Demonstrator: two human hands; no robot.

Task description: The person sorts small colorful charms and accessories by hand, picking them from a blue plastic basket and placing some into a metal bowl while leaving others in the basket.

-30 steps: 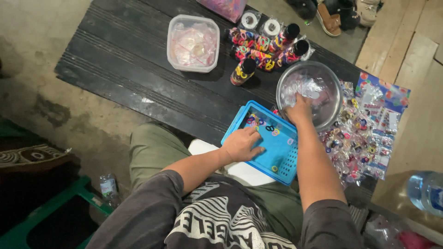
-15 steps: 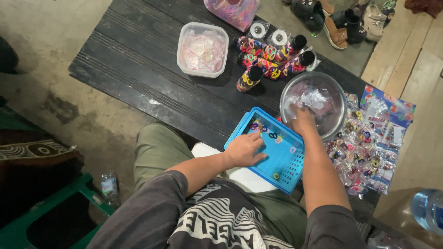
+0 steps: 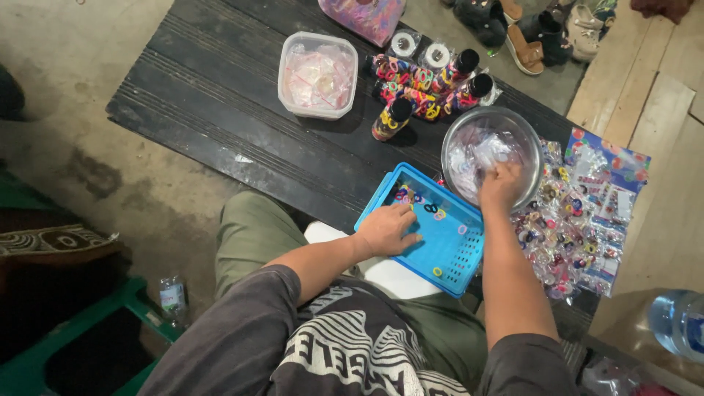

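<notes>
small coloured rings [image 3: 414,199] lie in the blue tray [image 3: 458,253] at the near edge of the dark worktop [image 3: 220,103]; only a few are there. left hand [image 3: 386,229] rests flat, fingers spread; right hand [image 3: 500,185] digs in the metal bowl [image 3: 524,139], grip hidden. since earlier, both hands stay put, camera shifted.

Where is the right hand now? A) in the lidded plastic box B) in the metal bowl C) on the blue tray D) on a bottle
B: the right hand reaches into the metal bowl among clear packets, while the left hand rests on the blue tray.
</notes>
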